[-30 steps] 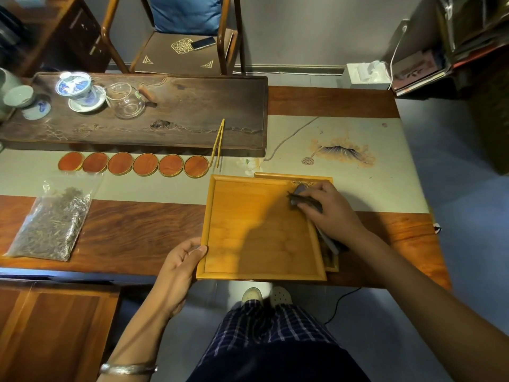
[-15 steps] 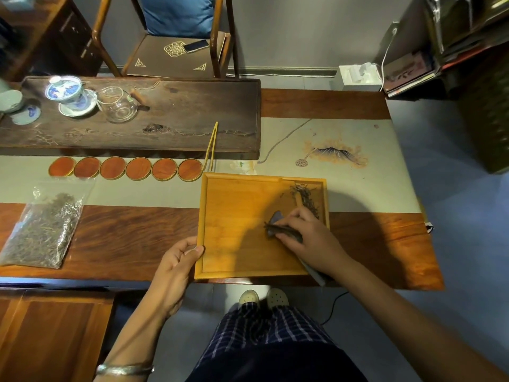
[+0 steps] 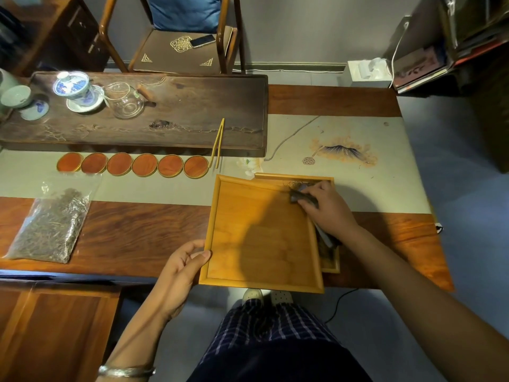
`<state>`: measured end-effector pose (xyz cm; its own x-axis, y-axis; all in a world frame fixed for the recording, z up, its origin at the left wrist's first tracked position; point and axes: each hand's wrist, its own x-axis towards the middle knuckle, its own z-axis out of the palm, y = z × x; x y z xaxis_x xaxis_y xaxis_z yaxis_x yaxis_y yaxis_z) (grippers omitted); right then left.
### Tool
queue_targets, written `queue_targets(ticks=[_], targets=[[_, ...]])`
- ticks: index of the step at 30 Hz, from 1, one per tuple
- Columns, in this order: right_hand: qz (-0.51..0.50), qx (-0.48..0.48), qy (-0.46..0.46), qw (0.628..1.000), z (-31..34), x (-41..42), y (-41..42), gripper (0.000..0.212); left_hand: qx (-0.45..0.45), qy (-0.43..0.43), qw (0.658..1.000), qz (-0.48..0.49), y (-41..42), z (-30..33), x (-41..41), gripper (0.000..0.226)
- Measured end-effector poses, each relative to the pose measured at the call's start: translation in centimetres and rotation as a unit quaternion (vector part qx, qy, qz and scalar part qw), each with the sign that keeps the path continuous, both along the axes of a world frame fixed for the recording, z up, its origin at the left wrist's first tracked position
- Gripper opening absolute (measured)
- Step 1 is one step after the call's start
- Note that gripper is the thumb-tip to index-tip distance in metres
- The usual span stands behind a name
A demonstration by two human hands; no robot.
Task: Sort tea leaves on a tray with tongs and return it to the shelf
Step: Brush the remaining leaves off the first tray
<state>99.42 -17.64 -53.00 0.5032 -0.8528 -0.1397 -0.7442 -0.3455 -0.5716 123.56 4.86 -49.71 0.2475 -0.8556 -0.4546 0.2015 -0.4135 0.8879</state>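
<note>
Right hand (image 3: 327,209) pinches a dark brush (image 3: 303,198) over the tea leaves (image 3: 292,185) at the bamboo tray (image 3: 261,282)'s far-right corner, left hand (image 3: 181,266) gripping its near-left rim.

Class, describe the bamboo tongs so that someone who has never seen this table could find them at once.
Start at the long dark wooden tea board at the table's far side. Along its near edge runs a row of six round red coasters. Just right of the last one lie the tongs: two thin pale-yellow arms, leaning against the board's edge.
</note>
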Motion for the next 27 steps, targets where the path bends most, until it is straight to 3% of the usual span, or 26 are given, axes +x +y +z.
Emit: queue_targets(ticks=[2,7,9,11,13,16,19,20,23,25,27], targets=[[-0.016,0.003,-0.003,1.0,-0.4,-0.1,-1.2,0.035,0.014,0.019,1.0,0.009,0.1,-0.2,0.1,0.049],[-0.06,0.02,-0.071,0.996,0.8,-1.1,-2.9,0.021,0.025,0.059,0.997,0.037,-0.1,-0.4,0.6,0.037],[-0.035,0.03,-0.096,0.994,2.1,-1.5,-2.2,0.019,0.01,0.063,0.997,0.039,-0.3,-0.5,1.1,0.053],[0.007,0.046,-0.096,0.994,3.2,-1.6,-0.8,0.027,0.009,0.051,0.998,0.033,-0.5,-0.2,1.4,0.083],[0.058,0.06,-0.078,0.993,3.5,-1.6,1.0,0.029,0.006,0.044,0.998,0.037,-0.7,0.0,1.3,0.094],[0.113,0.045,-0.05,0.991,3.0,-1.1,3.2,0.027,0.009,0.052,0.998,0.041,-1.0,-0.1,1.3,0.082],[0.101,0.026,-0.039,0.994,1.8,-0.6,3.4,0.028,0.019,0.049,0.998,0.023,-1.2,-0.2,1.2,0.041],[0.084,0.023,-0.036,0.996,1.5,-0.5,3.1,0.029,0.023,0.042,0.999,0.017,-1.2,-0.3,1.3,0.037],[0.033,-0.001,-0.022,0.999,1.0,0.0,1.7,0.033,0.017,0.045,0.999,0.002,-1.2,-0.2,1.3,0.041],[0.023,-0.017,-0.009,1.0,1.1,0.5,0.9,0.032,0.012,0.049,0.999,-0.006,-1.0,-0.1,1.3,0.055],[0.023,-0.028,0.003,0.999,1.3,1.0,0.2,0.032,0.009,0.047,0.999,-0.011,-1.1,0.1,1.2,0.049]])
